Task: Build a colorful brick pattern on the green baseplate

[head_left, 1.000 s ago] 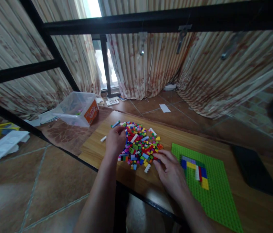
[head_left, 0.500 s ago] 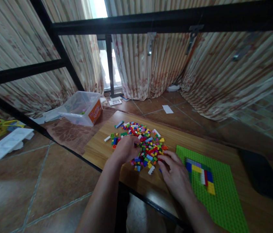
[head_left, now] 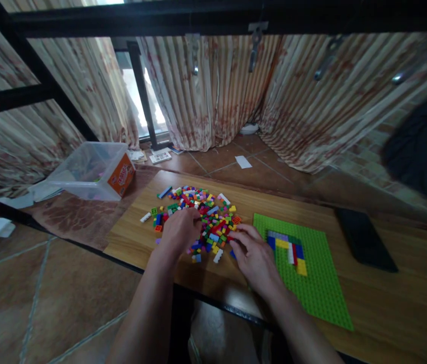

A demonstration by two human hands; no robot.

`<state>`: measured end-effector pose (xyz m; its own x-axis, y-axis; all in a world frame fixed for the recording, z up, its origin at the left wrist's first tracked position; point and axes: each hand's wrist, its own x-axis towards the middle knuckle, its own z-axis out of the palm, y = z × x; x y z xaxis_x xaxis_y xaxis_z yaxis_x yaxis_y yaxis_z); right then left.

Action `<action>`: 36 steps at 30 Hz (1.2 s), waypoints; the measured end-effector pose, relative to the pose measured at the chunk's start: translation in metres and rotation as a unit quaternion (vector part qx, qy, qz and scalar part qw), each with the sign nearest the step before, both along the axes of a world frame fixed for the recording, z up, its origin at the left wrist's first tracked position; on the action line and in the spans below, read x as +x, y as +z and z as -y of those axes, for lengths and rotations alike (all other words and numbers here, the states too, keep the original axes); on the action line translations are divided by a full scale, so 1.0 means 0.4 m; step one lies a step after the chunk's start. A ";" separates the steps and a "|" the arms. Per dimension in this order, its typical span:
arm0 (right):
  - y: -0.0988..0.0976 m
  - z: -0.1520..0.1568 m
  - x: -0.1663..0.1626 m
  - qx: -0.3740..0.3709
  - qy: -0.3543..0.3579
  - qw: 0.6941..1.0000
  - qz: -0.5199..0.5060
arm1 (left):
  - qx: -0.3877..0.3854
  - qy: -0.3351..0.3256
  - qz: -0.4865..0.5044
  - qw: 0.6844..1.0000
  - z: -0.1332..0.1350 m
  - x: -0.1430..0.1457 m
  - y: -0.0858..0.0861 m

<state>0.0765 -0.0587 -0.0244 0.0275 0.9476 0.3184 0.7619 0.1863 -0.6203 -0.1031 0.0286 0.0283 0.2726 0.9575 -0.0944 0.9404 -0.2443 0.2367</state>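
A loose pile of small, many-coloured building bricks point(head_left: 213, 217) lies on the wooden table. My left hand point(head_left: 179, 231) is over its left middle, fingers curled down among the bricks. Its fingertips are hidden, so what they grip cannot be made out. At the pile's right edge rests my right hand point(head_left: 254, 259), its fingers bent but apart, close to a few bricks. Right of that hand lies a green baseplate point(head_left: 323, 283). Blue, yellow, white, red, green and greyish bricks form an angular brick shape point(head_left: 301, 267) on it.
The wooden table point(head_left: 398, 313) carries a dark phone-like slab point(head_left: 367, 240) at the right. A clear plastic bin point(head_left: 84, 174) with an orange label stands on the floor mat to the left. Black metal bars point(head_left: 213, 23) cross above, before striped curtains point(head_left: 205, 96).
The camera view has swung to the right, so everything appears shifted left and more of the black slab shows. Both hands stay at about the same places by the pile.
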 end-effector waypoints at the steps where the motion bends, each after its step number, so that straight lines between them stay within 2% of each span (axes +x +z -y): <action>1: 0.001 0.001 0.002 -0.001 0.001 1.000 -0.001 | 0.001 0.002 0.000 1.000 -0.001 -0.001 0.001; 8: 0.005 0.007 0.008 0.002 0.002 1.000 0.001 | 0.016 0.056 0.046 0.997 -0.019 -0.026 -0.006; 16: 0.011 0.012 -0.005 0.006 0.006 1.000 -0.017 | 0.016 0.027 0.093 0.995 -0.021 -0.027 -0.024; 20: 0.022 0.016 -0.027 -0.004 0.024 0.999 -0.021 | 0.007 0.017 0.083 0.996 -0.026 -0.019 -0.032; 26: 0.026 0.020 -0.040 -0.004 0.034 0.999 -0.020 | 0.012 0.002 0.026 1.000 -0.023 -0.009 -0.022; 30: 0.030 0.023 -0.037 -0.006 0.036 0.999 -0.025 | 0.022 0.017 0.010 1.000 -0.023 -0.004 -0.021; 36: 0.031 0.026 -0.031 -0.010 0.030 0.999 -0.025 | 0.029 0.026 0.040 0.998 -0.031 -0.007 -0.019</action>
<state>0.0640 -0.0692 -0.0119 -0.0147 0.9541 0.2991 0.7177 0.2183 -0.6612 -0.1059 0.0408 0.0208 0.2259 0.9740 -0.0180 0.9310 -0.2104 0.2984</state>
